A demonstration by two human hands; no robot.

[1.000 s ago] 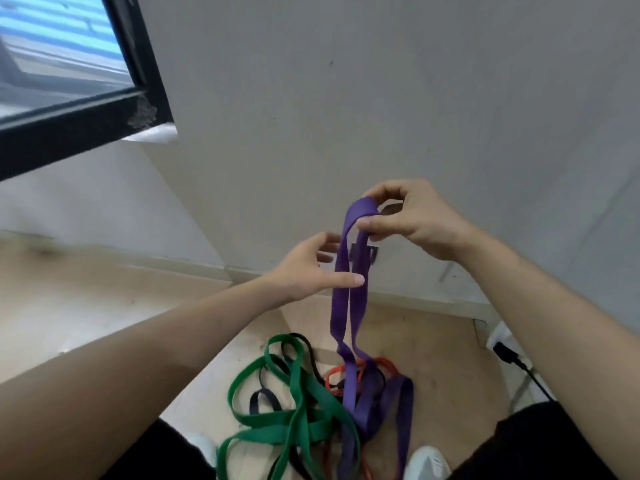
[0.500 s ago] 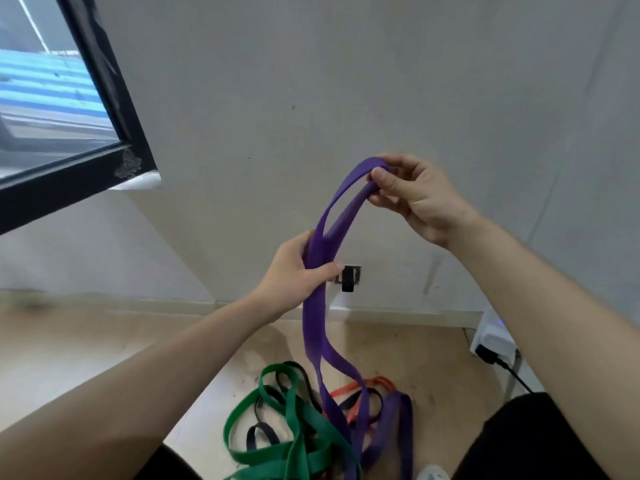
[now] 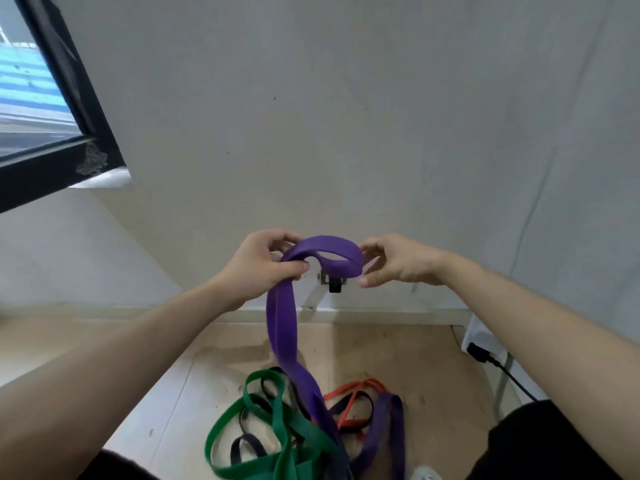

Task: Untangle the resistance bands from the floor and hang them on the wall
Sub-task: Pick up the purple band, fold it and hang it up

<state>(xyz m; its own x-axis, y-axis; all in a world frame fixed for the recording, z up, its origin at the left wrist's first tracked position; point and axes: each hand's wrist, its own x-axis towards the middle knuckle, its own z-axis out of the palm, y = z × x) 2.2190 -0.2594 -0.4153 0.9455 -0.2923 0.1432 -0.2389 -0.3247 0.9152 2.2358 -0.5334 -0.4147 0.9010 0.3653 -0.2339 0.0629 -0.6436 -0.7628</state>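
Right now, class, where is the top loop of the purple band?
In the head view, the top loop of the purple band sits at centre, gripped between the left hand and the right hand, just above the small wall hook.

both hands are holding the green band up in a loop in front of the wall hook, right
Not green. In the head view the left hand and right hand hold up the purple band, looped in front of the wall hook; the green band lies on the floor.
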